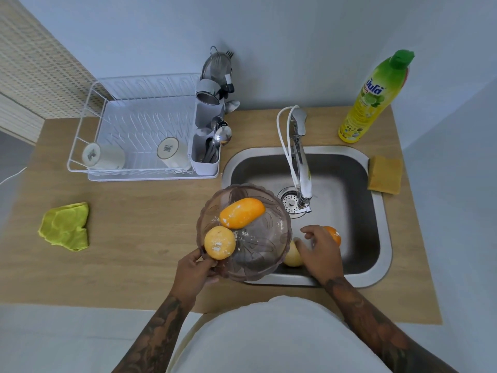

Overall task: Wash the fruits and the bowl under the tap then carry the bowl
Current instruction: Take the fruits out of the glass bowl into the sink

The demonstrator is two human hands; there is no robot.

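Observation:
A clear brownish plastic bowl [271, 246] hangs over the sink's left rim, held at its near edge by my left hand [195, 273]. Inside it lie an oblong orange mango [242, 212] and a round yellow-orange fruit [219, 242], both dusted with white powder. My right hand [321, 251] hovers in the steel sink [376, 211] with fingers spread, holding nothing. An orange [334, 234] sits just behind it and a pale yellow fruit [291, 255] lies to its left on the sink floor. The chrome tap [302, 170] reaches over the drain; no water is visible.
A white dish rack [139, 130] with two mugs and a cutlery holder stands at the back left. A green cloth [66, 227] lies on the wooden counter at left. A yellow dish-soap bottle [371, 100] and a sponge [385, 175] sit to the sink's right.

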